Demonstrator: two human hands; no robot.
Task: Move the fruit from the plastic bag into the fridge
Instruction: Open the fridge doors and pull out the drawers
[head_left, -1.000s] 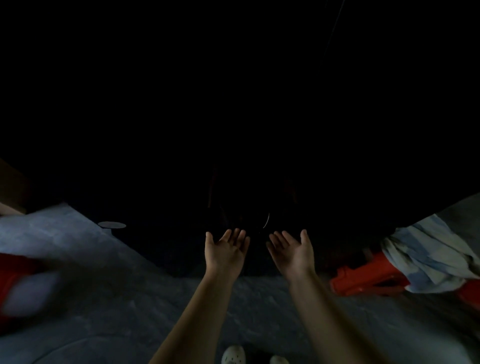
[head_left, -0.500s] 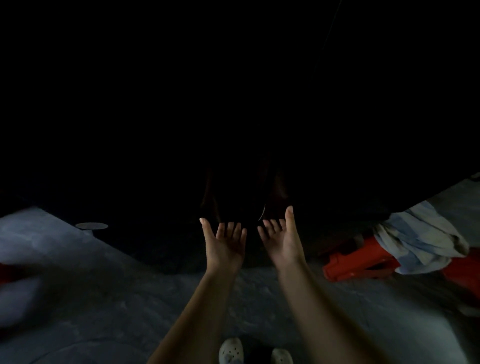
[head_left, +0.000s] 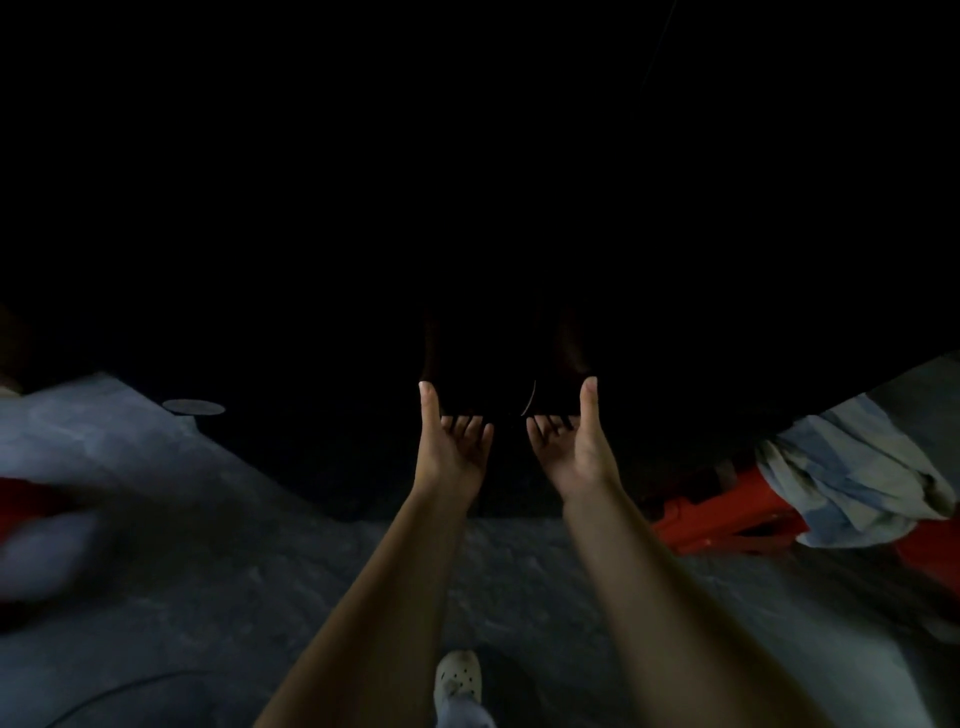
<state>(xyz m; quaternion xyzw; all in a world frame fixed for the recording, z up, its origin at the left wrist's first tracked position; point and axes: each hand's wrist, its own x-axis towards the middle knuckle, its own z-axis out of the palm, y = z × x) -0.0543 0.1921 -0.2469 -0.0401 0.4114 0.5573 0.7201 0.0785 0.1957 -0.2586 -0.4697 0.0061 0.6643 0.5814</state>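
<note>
The scene is very dark, and neither the fruit, the plastic bag nor the fridge can be made out. My left hand (head_left: 453, 447) and my right hand (head_left: 571, 447) are stretched forward side by side, palms up and thumbs raised. The fingers are spread and their tips vanish into a black area (head_left: 498, 364) ahead. A thin curved glint (head_left: 529, 400) shows between the thumbs. Nothing is visible in either hand.
The grey floor (head_left: 260, 571) lies below. A red plastic object (head_left: 727, 514) with a pale blue-white cloth (head_left: 852, 478) on it is at the right. A blurred red and white shape (head_left: 36, 525) is at the left. A small round disc (head_left: 193, 407) lies far left. My white shoe (head_left: 457, 673) is at the bottom.
Both hands have reached forward and up toward the dark area. The thumbs have lifted and the fingertips have slipped into the black. The view has shifted a little.
</note>
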